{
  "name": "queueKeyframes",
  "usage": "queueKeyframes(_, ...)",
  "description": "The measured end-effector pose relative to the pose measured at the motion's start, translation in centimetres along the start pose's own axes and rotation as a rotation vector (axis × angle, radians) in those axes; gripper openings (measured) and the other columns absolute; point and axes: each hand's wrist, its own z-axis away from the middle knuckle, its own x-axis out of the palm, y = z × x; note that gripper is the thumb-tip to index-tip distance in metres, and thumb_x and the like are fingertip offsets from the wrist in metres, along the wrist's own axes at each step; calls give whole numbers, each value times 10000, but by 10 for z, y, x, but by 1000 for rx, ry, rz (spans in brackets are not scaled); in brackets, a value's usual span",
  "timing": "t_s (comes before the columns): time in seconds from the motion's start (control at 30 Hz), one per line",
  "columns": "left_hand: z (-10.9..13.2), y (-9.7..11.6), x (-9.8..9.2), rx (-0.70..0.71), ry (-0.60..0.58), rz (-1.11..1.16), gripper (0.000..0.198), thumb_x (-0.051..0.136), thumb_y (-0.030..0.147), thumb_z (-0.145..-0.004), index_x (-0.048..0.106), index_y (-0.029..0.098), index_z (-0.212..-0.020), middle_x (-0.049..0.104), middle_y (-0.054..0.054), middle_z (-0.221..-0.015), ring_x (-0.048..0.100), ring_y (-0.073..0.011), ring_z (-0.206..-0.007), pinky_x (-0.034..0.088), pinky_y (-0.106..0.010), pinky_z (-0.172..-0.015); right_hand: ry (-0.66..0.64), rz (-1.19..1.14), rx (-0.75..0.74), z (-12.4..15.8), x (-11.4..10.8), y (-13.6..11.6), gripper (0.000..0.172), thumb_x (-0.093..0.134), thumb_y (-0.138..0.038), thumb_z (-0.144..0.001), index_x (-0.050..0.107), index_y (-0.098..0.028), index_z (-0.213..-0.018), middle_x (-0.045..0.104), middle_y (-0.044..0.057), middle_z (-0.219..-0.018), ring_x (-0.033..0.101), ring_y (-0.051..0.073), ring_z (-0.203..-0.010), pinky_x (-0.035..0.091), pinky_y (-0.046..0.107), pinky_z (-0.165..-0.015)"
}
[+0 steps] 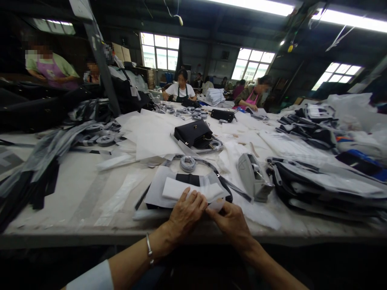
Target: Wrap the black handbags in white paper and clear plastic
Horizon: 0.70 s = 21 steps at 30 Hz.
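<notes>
A black handbag (179, 177) lies on the table right in front of me, partly covered by white packing paper (155, 193). Across it rests a folded white padding sheet (175, 189). My left hand (189, 207) is on the near edge of this padding, fingers bent and close together, thumb hidden. Beside it, my right hand (231, 219) pinches a corner of thin white paper (216, 205) between thumb and fingers. A wrapped strap coil (188, 163) sits just beyond the bag, and a dark strap (234, 187) runs off to the right.
A grey tape dispenser (254, 177) stands right of the bag. Farther right is a stack of black bags with white sheets (326, 189). Another black handbag (193, 133) lies ahead. Plastic-wrapped straps (60, 153) hang at the left. Co-workers (181, 88) sit across the table.
</notes>
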Motion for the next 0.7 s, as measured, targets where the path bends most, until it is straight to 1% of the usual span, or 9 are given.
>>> queueKeyframes(0.1,-2,1,0,1,-12,6,143,515,150,-972,543,150,-1112,650,-62,-1031,608,-219,-1009,425,-416,-973,-14,-71,51,-3,-2,-6,269,694,-373,-848,651,-184,-663,653,-17,-603,601,147,-551,454,235,-526)
queueKeyframes(0.17,-5,-3,-5,14,-27,18,129,531,142,-958,541,157,-1086,652,-52,-985,617,-213,-948,452,-383,-889,-21,-83,-15,-2,-7,-6,243,690,-344,-862,654,-187,-681,668,-16,-628,625,150,-571,482,240,-555)
queueKeyframes(0.2,-8,-6,-9,18,-37,26,129,549,148,-947,541,161,-1075,650,-46,-958,618,-213,-915,457,-372,-853,-29,-67,-102,0,-11,-5,213,688,-317,-866,655,-190,-698,691,-7,-670,655,162,-622,506,253,-604)
queueKeyframes(0.27,-14,-17,-19,9,-59,48,158,600,172,-906,542,172,-1054,646,-38,-931,611,-221,-873,460,-365,-804,-60,7,-345,7,-21,-1,126,672,-240,-872,654,-197,-755,738,21,-807,704,203,-815,533,308,-762)
queueKeyframes(0.33,-23,-31,-30,-12,-80,72,218,655,196,-847,544,187,-1034,645,-39,-943,603,-235,-878,460,-367,-783,-97,103,-555,19,-30,4,78,630,-154,-872,642,-204,-814,747,39,-922,679,235,-1018,510,365,-884)
queueKeyframes(0.37,-27,-38,-35,-22,-91,81,244,674,199,-818,547,193,-1025,646,-40,-951,601,-241,-887,460,-368,-780,-111,142,-611,26,-34,6,101,599,-117,-872,632,-205,-835,743,42,-945,658,241,-1076,502,381,-904)
queueKeyframes(0.43,-35,-50,-42,-42,-108,92,281,696,191,-776,559,196,-1021,647,-42,-951,600,-247,-889,459,-369,-777,-114,188,-650,38,-37,9,165,533,-60,-865,616,-202,-864,733,47,-954,637,241,-1118,502,392,-906)
queueKeyframes(0.6,-43,-65,-47,-75,-124,89,306,710,182,-752,588,200,-1032,650,-46,-944,602,-254,-891,453,-363,-776,-121,220,-719,53,-28,10,260,414,-7,-875,589,-198,-900,733,53,-934,662,212,-1063,501,398,-953)
queueKeyframes(0.7,-42,-64,-48,-74,-125,86,297,705,173,-753,590,205,-1024,648,-42,-937,600,-247,-883,453,-357,-773,-149,243,-719,55,-21,12,285,363,-14,-926,577,-201,-898,716,35,-822,685,161,-816,514,347,-897)
